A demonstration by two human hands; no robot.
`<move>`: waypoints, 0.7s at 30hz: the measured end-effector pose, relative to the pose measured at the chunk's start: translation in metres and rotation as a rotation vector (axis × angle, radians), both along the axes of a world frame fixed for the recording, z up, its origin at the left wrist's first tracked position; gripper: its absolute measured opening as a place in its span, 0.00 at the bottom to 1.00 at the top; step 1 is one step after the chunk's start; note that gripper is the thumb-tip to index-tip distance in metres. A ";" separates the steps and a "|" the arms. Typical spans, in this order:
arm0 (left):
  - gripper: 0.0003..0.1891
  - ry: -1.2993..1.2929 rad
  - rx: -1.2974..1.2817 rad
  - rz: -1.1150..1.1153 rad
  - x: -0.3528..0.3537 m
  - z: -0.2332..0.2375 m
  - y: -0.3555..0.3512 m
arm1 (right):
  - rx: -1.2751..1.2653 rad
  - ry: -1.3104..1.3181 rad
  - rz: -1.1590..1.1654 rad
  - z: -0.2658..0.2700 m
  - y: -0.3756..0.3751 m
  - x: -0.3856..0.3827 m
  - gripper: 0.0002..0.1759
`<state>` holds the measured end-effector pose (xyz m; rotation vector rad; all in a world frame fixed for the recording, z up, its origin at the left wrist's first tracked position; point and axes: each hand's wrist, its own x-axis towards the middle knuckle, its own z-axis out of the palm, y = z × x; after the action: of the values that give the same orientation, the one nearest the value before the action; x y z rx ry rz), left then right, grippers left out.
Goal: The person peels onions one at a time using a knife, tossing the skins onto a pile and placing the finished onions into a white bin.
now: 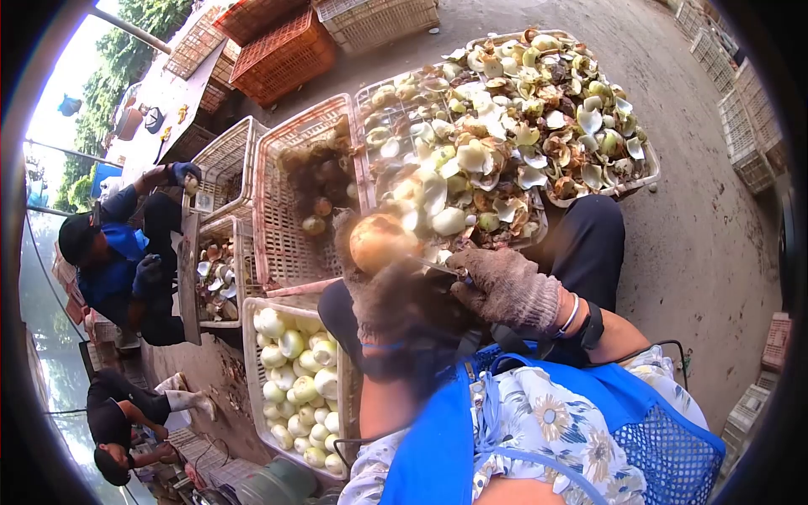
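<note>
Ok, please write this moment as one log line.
left hand: holds onion | right hand: holds knife | peel crate ahead

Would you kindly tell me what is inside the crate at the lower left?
Peeled pale onions fill the crate; the layers below and its floor are hidden under them.

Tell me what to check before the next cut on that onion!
1. Left hand grips the onion firmly: ok, it is held up in front of the body.
2. Right hand holds the knife: ok, the blade points at the onion.
3. Left fingers out of the blade's way: cannot tell, that hand is blurred.
4. Gloves on both hands: ok.
5. Crate of peeled onions close by: ok, it is right beside the left arm.
6. Room in the peel crate: not ok, it is heaped high.
</note>
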<state>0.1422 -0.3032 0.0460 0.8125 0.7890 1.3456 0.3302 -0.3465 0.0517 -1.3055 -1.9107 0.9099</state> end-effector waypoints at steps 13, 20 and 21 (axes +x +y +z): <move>0.41 0.028 -0.185 -0.040 -0.017 -0.037 -0.011 | 0.080 -0.293 0.122 -0.054 0.036 0.022 0.12; 0.35 0.293 -0.158 -0.128 -0.006 -0.070 -0.005 | -0.251 -0.172 0.134 -0.053 0.022 0.026 0.11; 0.35 0.440 -0.105 -0.152 -0.002 -0.071 -0.005 | -0.335 0.137 0.273 -0.064 0.026 0.027 0.12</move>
<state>0.1397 -0.3083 -0.0251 1.0794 1.1064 0.9923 0.3575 -0.3210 -0.0124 -1.1422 -1.9135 1.4711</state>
